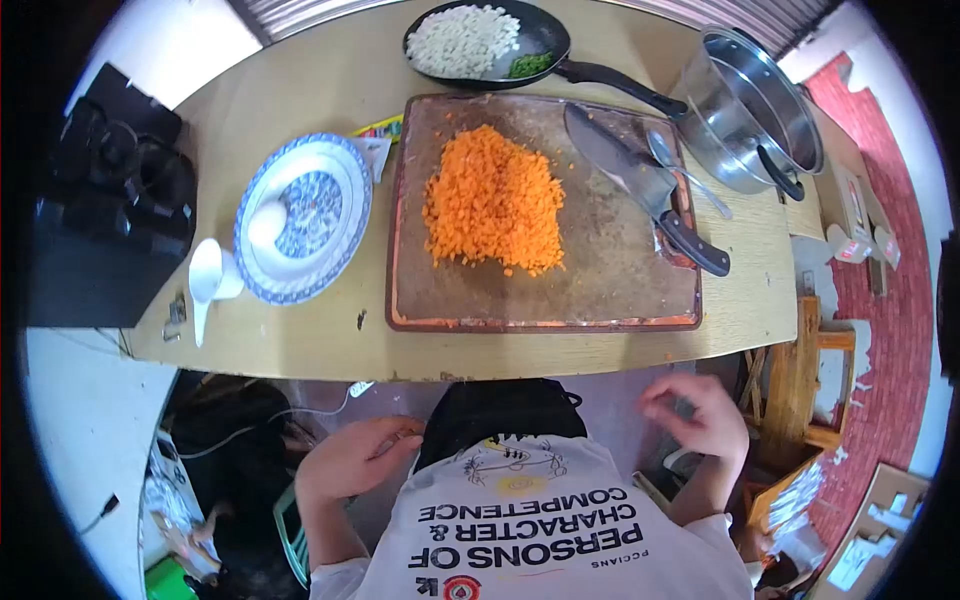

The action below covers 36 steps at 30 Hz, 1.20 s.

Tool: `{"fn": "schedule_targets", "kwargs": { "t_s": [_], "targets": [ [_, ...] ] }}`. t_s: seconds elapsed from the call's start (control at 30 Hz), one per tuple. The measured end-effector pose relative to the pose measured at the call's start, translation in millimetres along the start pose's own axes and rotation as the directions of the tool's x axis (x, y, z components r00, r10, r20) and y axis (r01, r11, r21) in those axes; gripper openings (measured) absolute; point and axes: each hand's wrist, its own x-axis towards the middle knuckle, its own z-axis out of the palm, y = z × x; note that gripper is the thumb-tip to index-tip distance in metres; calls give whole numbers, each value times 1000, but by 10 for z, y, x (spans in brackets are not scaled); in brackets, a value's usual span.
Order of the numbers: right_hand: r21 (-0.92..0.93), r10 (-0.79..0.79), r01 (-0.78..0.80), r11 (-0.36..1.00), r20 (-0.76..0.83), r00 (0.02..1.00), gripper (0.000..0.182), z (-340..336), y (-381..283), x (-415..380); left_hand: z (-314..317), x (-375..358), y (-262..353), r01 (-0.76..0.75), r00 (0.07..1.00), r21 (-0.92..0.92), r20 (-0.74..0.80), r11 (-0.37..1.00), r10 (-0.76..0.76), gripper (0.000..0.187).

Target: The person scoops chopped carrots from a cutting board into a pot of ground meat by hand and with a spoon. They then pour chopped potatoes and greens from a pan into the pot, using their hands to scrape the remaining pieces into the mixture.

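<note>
My left hand (358, 455) is below the table's front edge, beside the black cloth at my waist. Its fingers are stretched and the thumb stands apart, with nothing visible in them. My right hand (700, 415) hovers off the table edge on the other side, fingers loosely bent and apart, holding nothing. Nearest to both hands is a brown cutting board (480, 300). On it lies a heap of finely diced carrot (495, 205). A knife (640, 185) with a black handle and a spoon (690, 175) rest on the board's right side.
A frying pan (490, 78) at the back holds white cubes (462, 42) and chopped greens (530, 66). A steel pot (750, 120) stands at right. At left are a blue-rimmed plate (350, 235) with an egg (267, 222), a white scoop (207, 280) and a black appliance (100, 240).
</note>
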Motion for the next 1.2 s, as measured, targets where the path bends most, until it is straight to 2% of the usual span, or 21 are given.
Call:
{"fn": "schedule_targets", "kwargs": {
  "t_s": [0.03,0.07,0.1,0.17,0.2,0.23,0.3,0.33,0.37,0.43,0.5,0.57,0.63,0.73,0.87,0.93,0.97,1.03,1.1,1.17,1.2],
  "targets": [
    [-87,-137,115,990,-306,942,20,42,-65,22,-146,-46,82,-148,989,-85,4,985,149,22],
    [-207,-280,195,959,-567,775,21,83,-107,82,-248,-18,111,-291,956,-168,-5,942,294,19],
    [-199,-281,202,959,-582,763,21,26,-254,193,-441,-9,227,-294,955,-147,-1,944,297,19],
    [-439,-465,163,884,-785,410,24,-20,-278,449,-517,156,307,-465,817,-79,-423,882,393,17],
    [-494,-477,64,867,-787,393,26,-45,-233,520,-532,285,343,-471,782,-99,-507,876,363,23],
    [-495,-478,62,867,-787,390,26,-53,-196,564,-491,419,427,-475,780,-98,-507,875,367,23],
    [-594,-522,-122,795,-773,361,28,-91,-114,652,-370,672,588,-401,504,112,-801,909,322,32],
    [-554,-479,-152,818,-804,352,34,-95,-37,688,-335,761,569,-366,535,97,-792,926,294,39],
    [-557,-483,-150,817,-803,349,34,-108,0,707,-283,859,538,-368,531,99,-794,925,296,39],
    [-494,-428,-176,851,-848,312,40,-140,59,716,-120,1020,487,-385,488,-40,-857,922,167,39],
    [-492,-425,-151,857,-842,333,45,-178,129,687,-19,1092,479,-424,476,-80,-867,902,147,41],
    [-465,-393,-86,881,-821,415,44,-196,201,666,20,1115,532,-470,458,-111,-879,876,134,42],
    [-434,-380,-49,899,-832,405,43,-190,243,675,66,1132,592,-519,460,-289,-888,804,-23,43],
    [-398,-375,17,917,-848,376,37,-193,317,687,172,1196,544,-500,404,-235,-915,834,-15,44],
    [-454,-418,-15,891,-832,366,33,-258,259,584,199,1196,515,-515,437,-262,-900,816,-13,47],
    [-398,-347,-31,917,-833,431,26,-407,192,439,169,1242,466,-523,429,-282,-903,804,-38,47],
    [-398,-349,-29,917,-835,425,26,-540,122,405,150,1256,462,-527,426,-277,-904,803,-32,47],
    [-575,-495,-155,803,-788,366,23,-911,-45,476,129,1270,450,-520,374,-204,-928,829,6,44],
    [-677,-599,-145,722,-715,361,25,-1248,-122,766,131,1292,437,-524,364,-210,-931,826,-6,42],
    [-728,-610,-100,678,-633,478,32,-1528,33,1046,142,1316,416,-526,354,-218,-935,822,-21,40],
    [-727,-609,-102,679,-635,476,32,-1600,65,1100,152,1327,407,-547,318,-177,-948,819,8,39]
  ]
}}
